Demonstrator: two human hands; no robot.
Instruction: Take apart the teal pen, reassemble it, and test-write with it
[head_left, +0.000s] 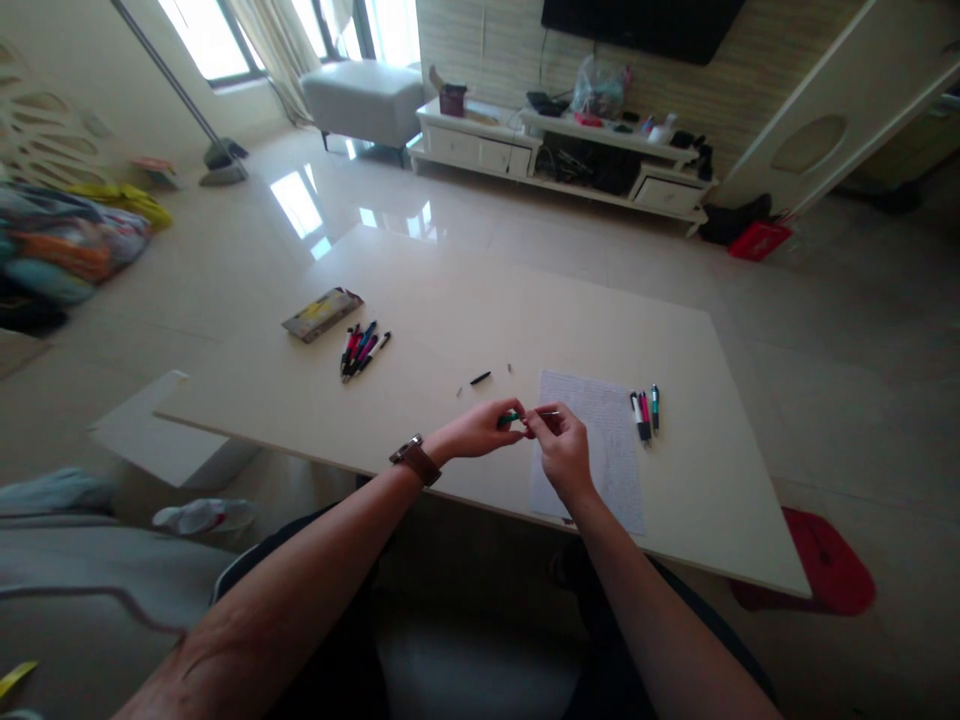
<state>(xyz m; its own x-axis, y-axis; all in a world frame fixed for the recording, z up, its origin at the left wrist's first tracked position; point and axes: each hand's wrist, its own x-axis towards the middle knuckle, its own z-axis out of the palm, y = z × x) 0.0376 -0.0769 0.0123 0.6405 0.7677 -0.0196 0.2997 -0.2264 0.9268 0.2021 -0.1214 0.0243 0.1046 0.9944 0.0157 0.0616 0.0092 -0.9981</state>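
Note:
Over the near part of the white table, my two hands meet. My left hand, with a brown watch strap at the wrist, is closed on a green pen barrel. Fingertips of my right hand pinch a thin pen refill at the barrel's end. Just beyond them lie a black pen part and two tiny pieces, one a small metallic bit. A written sheet of paper lies partly under my right hand.
Several pens lie in a pile at the left, beside a flat printed packet. More pens sit right of the paper. A red stool stands by the table's right corner.

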